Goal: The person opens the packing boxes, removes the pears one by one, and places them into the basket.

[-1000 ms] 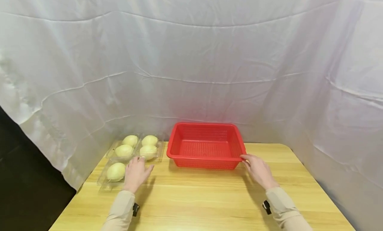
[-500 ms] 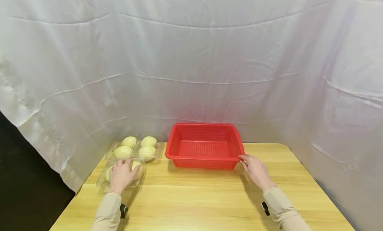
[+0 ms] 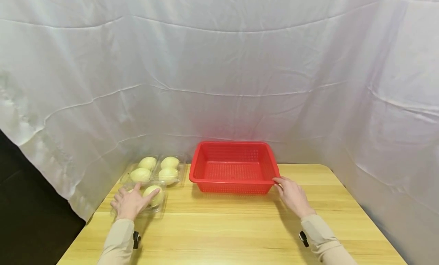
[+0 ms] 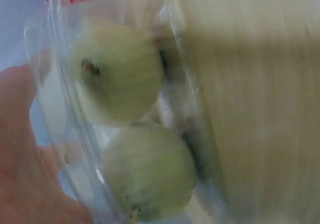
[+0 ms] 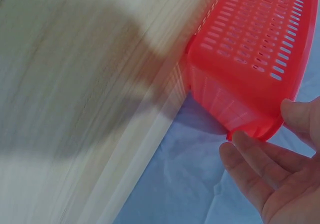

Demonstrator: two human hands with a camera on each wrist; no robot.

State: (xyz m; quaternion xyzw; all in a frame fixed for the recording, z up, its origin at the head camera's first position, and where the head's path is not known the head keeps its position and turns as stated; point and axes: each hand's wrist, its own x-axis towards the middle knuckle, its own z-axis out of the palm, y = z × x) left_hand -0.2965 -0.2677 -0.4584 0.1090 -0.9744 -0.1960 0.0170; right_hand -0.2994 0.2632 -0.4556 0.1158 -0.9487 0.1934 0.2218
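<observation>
Over the nearest clear plastic clamshell box (image 3: 163,200), at the table's left, my left hand (image 3: 127,204) is spread with the thumb pointing right. Two pale yellow-green melons fill that box; the right melon (image 3: 154,196) shows well, the other is mostly hidden by the hand. In the left wrist view the box's clear wall (image 4: 70,119) lies between my fingers and a melon (image 4: 117,74) with a dark stem scar. My right hand (image 3: 293,197) pinches the front right corner of a red perforated basket (image 3: 236,186), thumb on one side of the rim and fingertips on the other.
Behind the nearest box stand two more clear boxes with pairs of melons, a left melon (image 3: 140,175) and a right melon (image 3: 168,175) among them. A pale curtain (image 3: 233,74) hangs behind and beside the wooden table (image 3: 223,230).
My left hand has moved left across the nearest box and its fingers have spread, so the right melon now shows. The right hand has stayed at the basket's corner.
</observation>
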